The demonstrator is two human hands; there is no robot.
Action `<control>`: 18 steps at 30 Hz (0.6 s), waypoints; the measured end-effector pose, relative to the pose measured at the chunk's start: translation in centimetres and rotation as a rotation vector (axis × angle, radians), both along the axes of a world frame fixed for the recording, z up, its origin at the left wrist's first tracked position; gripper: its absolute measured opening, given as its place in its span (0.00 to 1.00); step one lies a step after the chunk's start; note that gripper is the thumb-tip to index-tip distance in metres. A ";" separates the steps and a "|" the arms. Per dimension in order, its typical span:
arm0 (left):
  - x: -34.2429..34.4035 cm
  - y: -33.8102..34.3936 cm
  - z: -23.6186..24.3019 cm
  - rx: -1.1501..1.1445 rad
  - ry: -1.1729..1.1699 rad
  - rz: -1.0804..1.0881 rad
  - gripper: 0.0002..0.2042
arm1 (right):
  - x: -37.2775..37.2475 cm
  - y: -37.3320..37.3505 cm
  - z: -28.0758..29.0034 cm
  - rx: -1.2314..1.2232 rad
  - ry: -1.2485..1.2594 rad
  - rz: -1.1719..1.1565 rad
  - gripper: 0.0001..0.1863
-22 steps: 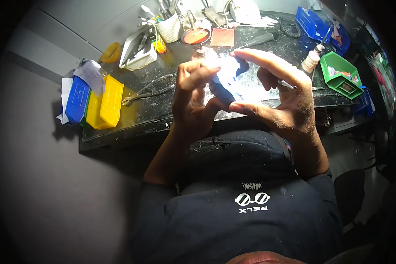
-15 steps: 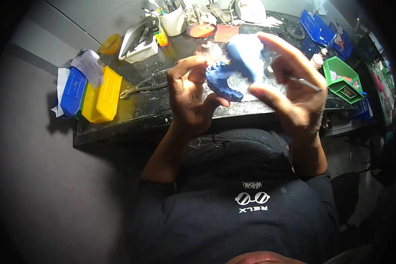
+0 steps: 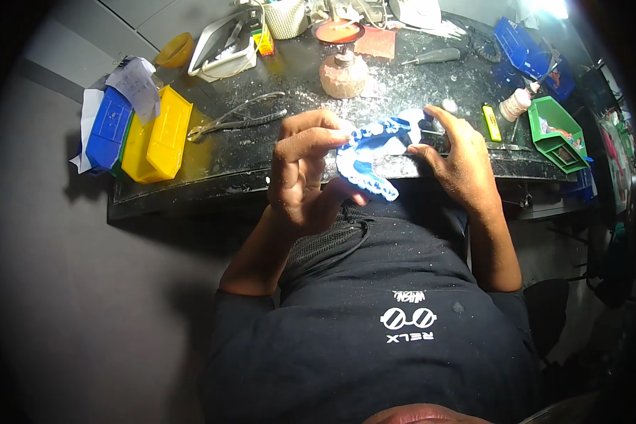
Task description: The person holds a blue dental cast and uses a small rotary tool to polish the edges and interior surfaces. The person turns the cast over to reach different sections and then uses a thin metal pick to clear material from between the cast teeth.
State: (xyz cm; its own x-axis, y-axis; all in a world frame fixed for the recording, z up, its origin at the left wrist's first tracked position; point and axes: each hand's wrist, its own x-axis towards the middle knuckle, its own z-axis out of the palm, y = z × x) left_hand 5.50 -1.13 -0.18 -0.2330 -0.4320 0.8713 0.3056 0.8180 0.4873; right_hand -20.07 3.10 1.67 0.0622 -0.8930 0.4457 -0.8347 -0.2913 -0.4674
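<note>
My left hand (image 3: 304,166) is closed on a blue horseshoe-shaped dental model (image 3: 366,175), pinched between fingers and thumb at its left side. The row of teeth shows along its curve. My right hand (image 3: 463,159) pinches a second blue dental model (image 3: 392,138) by its right end, thumb below and forefinger above. The two models are close together, partly overlapping in view; I cannot tell whether they touch. Glare washes out the right model's surface. A thin metal rod (image 3: 432,132) shows by my right fingers, most of it hidden. Both models are above the bench's front edge.
On the dark, powder-dusted bench (image 3: 261,152) lie pliers (image 3: 240,116), a pinkish squat burner jar (image 3: 343,76), a grey-handled knife (image 3: 434,56) and a yellow lighter (image 3: 491,122). A yellow bin (image 3: 169,134) stands left, a green bin (image 3: 555,116) right. A white tray (image 3: 222,67) is behind.
Both hands have come lower, nearer to me. The right model has turned from its smooth side and now tilts beside the left one. My view has shifted, showing more of the bench.
</note>
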 end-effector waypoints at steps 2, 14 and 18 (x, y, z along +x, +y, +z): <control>0.0 0.1 -0.2 -0.004 -0.034 0.032 0.39 | -0.3 0.1 -0.4 -0.217 0.208 -0.036 0.26; -0.6 2.4 -0.8 0.555 0.112 -0.392 0.34 | 3.2 2.5 5.2 -0.117 -0.289 0.350 0.20; -0.5 2.9 0.7 0.804 0.048 -0.513 0.39 | 3.4 1.8 4.2 -0.284 -0.267 0.320 0.17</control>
State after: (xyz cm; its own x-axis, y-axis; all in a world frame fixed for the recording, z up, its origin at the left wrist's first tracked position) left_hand 4.99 1.73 0.49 -0.5324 -0.7606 0.3716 0.5683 0.0042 0.8228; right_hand -16.70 4.93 5.90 0.1633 -0.6890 0.7061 -0.5447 -0.6597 -0.5177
